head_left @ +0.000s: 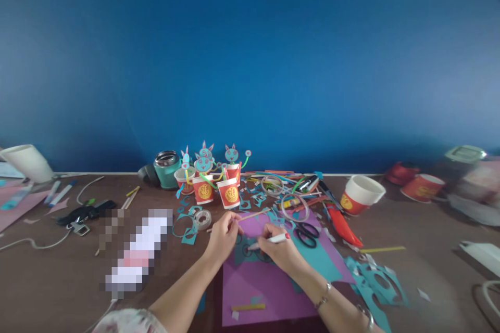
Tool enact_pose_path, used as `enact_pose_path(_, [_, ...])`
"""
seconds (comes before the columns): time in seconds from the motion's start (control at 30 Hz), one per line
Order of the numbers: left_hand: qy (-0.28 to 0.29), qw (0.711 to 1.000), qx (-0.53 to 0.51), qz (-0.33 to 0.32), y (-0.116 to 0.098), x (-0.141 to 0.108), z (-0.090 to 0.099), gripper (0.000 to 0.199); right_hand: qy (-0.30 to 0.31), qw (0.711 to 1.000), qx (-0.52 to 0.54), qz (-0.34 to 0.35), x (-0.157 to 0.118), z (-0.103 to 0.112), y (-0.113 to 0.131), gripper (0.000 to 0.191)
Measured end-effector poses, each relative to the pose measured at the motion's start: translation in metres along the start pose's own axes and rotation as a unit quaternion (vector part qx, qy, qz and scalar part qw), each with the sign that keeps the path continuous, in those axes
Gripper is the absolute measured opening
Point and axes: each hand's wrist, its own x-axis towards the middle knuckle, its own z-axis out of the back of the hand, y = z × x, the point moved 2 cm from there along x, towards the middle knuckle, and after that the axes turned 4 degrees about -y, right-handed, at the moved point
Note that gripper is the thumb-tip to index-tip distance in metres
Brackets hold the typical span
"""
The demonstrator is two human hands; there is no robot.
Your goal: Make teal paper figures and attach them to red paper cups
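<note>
Slanting between the right fingers [269, 230] is a marker [278, 239].

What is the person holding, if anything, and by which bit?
The right hand holds a white marker by its barrel, nearer the tip. I can't tell if the left hand grips the thin stick.

The sheet [273, 289] lies on the table [175, 244]; the left hand [224, 237] is at its far left part, the right hand [279, 250], holding the marker [275, 240], over its far half; scissors [306, 233] lie right of that; tape [207, 222] beyond the left hand; behind it, cups [203, 190], with the flask [165, 173] to their left; scraps [375, 281] right of the sheet.
</note>
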Motion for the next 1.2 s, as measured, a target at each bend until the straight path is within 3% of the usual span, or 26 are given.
enact_pose_path(1.2, [0.003, 1.0, 0.025, -0.003, -0.0008, 0.0001, -0.0003, 0.018, 0.012, 1.0, -0.003, -0.005, 0.0002, -0.0012, -0.0002, 0.016])
